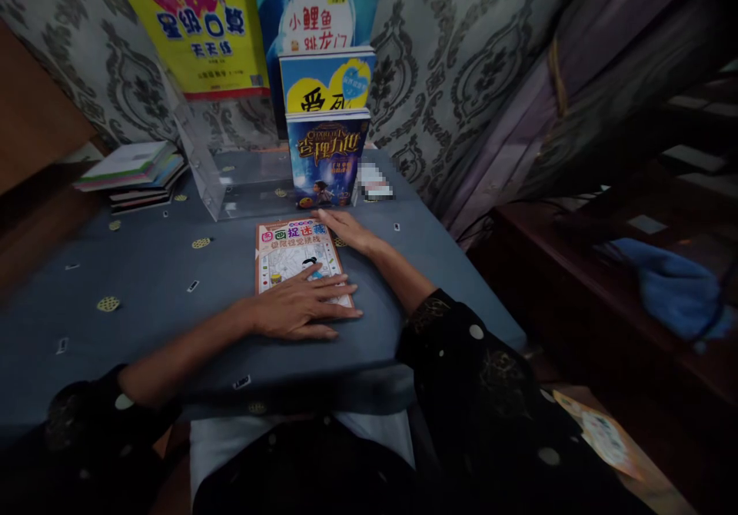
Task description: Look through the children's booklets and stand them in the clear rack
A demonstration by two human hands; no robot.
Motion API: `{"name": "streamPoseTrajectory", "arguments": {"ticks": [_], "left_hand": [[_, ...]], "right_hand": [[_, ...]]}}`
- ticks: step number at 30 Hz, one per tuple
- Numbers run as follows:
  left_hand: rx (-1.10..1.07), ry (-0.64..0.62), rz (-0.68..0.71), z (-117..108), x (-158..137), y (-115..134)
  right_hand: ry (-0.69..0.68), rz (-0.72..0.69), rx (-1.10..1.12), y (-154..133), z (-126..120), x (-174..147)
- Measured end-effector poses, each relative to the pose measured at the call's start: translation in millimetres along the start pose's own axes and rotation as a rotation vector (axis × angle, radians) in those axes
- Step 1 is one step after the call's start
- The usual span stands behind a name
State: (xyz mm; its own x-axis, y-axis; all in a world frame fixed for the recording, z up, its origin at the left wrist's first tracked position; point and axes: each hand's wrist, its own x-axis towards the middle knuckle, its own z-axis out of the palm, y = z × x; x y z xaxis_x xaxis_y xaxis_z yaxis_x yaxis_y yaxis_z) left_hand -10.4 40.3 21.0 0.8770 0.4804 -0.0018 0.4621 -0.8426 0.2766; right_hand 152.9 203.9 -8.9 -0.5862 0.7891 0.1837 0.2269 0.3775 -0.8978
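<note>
A thin picture book (274,257) with a brown border and colourful title characters lies flat on the cloth-covered table. My left hand (294,304) rests palm down across its lower part with the fingers spread, hiding some of the cover drawing. At the book's upper right corner, my right hand (349,232) touches the edge with its fingers stretched out. Just behind the book stands a dark blue book (326,165) showing a small figure on its cover. Neither hand grips anything.
Behind it, a yellow-and-blue book (294,88), a teal book (268,0) and a yellow workbook (207,54) stand upright. A clear acrylic holder (199,154) is beside them. Left is a book stack (130,173); right, a blue cloth (669,284) beyond the table (155,292).
</note>
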Motion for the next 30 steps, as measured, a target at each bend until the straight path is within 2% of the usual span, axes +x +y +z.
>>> {"name": "streamPoseTrajectory", "arguments": {"ticks": [6,11,15,18,22,25,30], "left_hand": [[-0.041,0.032,-0.063,1,1,-12],[-0.026,0.102,-0.258,-5,-12,-52],[-0.076,0.240,-0.468,-14,-39,-91],[-0.259,0.416,-0.619,-19,-56,-108],[-0.489,0.602,-0.710,-23,-62,-110],[-0.520,0.635,-0.714,-24,-58,-107],[-0.571,0.651,-0.692,-22,-56,-106]], "right_hand": [[-0.013,-0.041,-0.125,-4,2,-3],[-0.024,-0.053,-0.193,-3,3,-4],[-0.048,-0.059,-0.358,-5,10,-8],[-0.069,-0.055,-0.592,-10,21,-15],[-0.070,-0.086,-0.806,-19,35,-20],[-0.105,-0.111,-0.846,-28,46,-16],[-0.248,-0.225,-0.840,-46,75,-12]]}}
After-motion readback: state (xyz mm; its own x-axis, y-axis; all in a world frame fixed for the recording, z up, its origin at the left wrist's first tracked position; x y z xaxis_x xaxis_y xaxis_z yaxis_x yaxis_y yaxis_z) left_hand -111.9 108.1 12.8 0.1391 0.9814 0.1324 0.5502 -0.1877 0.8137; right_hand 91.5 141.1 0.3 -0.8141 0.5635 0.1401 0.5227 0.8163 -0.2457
